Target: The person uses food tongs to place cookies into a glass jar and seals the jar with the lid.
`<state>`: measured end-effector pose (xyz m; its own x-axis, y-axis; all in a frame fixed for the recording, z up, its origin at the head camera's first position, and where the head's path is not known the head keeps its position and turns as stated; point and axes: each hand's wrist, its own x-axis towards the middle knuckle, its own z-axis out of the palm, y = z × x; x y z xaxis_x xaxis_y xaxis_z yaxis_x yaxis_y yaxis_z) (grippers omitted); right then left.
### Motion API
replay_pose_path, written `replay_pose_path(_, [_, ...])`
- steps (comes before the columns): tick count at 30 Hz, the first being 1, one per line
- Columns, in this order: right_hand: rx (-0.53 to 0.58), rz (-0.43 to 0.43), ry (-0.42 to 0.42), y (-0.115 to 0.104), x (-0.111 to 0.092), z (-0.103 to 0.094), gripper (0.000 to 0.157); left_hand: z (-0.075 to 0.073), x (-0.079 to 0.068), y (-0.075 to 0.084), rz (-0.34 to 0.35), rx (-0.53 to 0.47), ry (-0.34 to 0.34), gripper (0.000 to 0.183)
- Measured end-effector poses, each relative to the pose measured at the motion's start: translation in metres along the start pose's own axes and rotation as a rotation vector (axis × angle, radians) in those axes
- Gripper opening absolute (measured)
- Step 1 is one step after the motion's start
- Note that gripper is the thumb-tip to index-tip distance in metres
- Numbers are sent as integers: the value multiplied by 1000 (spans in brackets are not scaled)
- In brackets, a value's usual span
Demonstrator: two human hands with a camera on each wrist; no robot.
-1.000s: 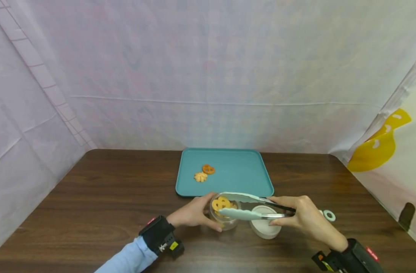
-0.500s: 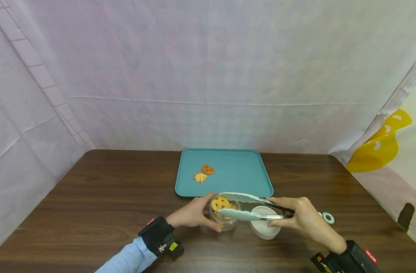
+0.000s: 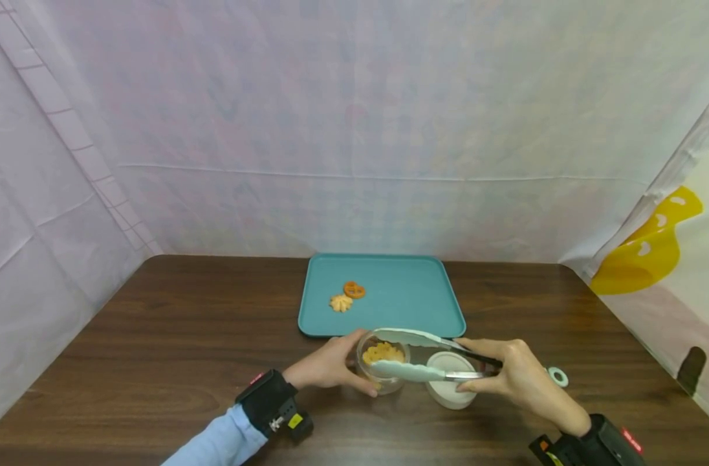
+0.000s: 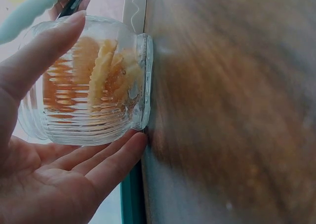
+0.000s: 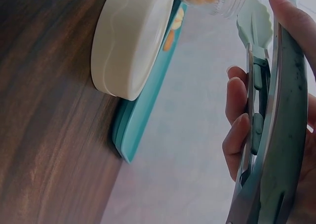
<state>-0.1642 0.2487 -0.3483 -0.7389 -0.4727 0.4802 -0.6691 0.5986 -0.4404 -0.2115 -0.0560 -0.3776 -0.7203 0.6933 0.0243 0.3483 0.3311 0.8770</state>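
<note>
My left hand [image 3: 330, 364] holds a clear ribbed glass jar [image 4: 94, 85] round its side, thumb on one side and fingers on the other. Yellow cookies [image 3: 383, 353] lie inside the jar, which stands upright on the table. In my right hand [image 3: 520, 375] is a pair of tongs [image 5: 281, 105] with pale mint scalloped tips. The tongs' arms are spread, and their tips are over the jar's mouth with no cookie between them. A white round lidded-looking container [image 3: 450, 391] stands just right of the jar, partly behind the tongs.
Beyond the jar lies a teal tray [image 3: 407, 291] bearing a brown pretzel [image 3: 354, 290] and a pale flower-shaped cookie [image 3: 341, 303]. All of this is on a dark wooden table [image 3: 215, 323], with a hanging cloth behind it.
The pretzel-shaped cookie on top in the jar no longer shows; scalloped cookies are seen there instead. The tongs' lower arm has dropped slightly, widening their gap. My left hand stays in place.
</note>
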Motion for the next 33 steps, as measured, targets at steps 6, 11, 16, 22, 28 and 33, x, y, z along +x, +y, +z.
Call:
replay_pose_path(6, [3, -7, 4, 1, -1, 1, 55, 0, 0, 0, -8, 20, 3, 77])
replay_pose_path(11, [0, -10, 6, 1, -1, 2, 56, -1, 1, 0, -14, 16, -1, 77])
replay_pose_path(16, [-1, 2, -2, 0, -1, 2, 58, 0, 0, 0, -15, 17, -4, 76])
replay_pose_path(22, [-13, -13, 33, -2, 3, 1, 58, 0, 1, -1, 2, 50, 4, 75])
replay_pose_path(28, [-2, 4, 40, 1, 11, -1, 56, 0, 1, 0, -3, 6, -7, 75])
replay_pose_path(33, [-19, 12, 50, 5, 22, -1, 57, 0, 1, 0, -16, 24, -2, 79])
